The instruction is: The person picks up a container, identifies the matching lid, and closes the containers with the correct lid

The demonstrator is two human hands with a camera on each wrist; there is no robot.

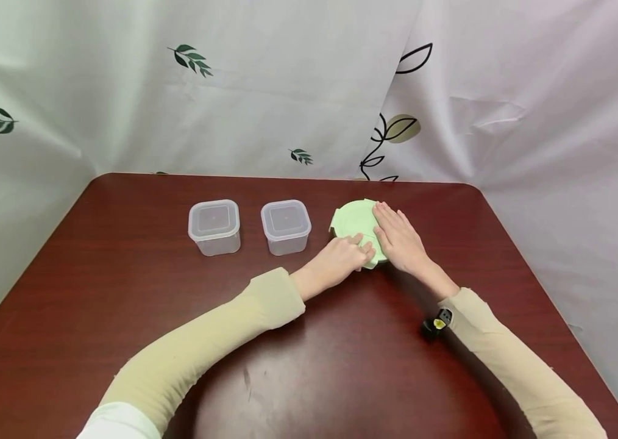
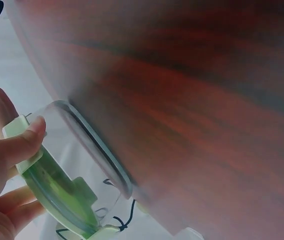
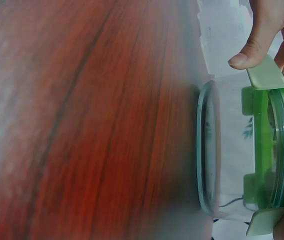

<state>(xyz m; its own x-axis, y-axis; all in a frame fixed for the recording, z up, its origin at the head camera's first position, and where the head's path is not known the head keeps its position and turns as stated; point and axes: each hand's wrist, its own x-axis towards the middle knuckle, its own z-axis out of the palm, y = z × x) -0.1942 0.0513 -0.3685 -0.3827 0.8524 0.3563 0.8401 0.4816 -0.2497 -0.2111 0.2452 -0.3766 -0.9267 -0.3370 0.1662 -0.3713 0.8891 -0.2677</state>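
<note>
A clear, glass-like food container (image 3: 229,135) with a light green clip-on lid (image 1: 353,216) stands upright at the table's back right. In the head view, my left hand (image 1: 336,259) is at the lid's near edge. Its thumb is on a green side clip (image 3: 267,75), with the fingers over the lid, pinching that edge. My right hand (image 1: 403,241) lies across the lid's right side with fingers straight, resting on the top. Another clip (image 3: 264,220) hangs flared outward near the right hand in the right wrist view. Lid parts under both hands are hidden.
Two translucent square plastic boxes with lids, one at the far left (image 1: 214,228) and one nearer the middle (image 1: 286,225), stand left of the green lid. All sit on a dark red wooden table (image 1: 342,366). White leaf-patterned cloth (image 1: 259,91) hangs behind it.
</note>
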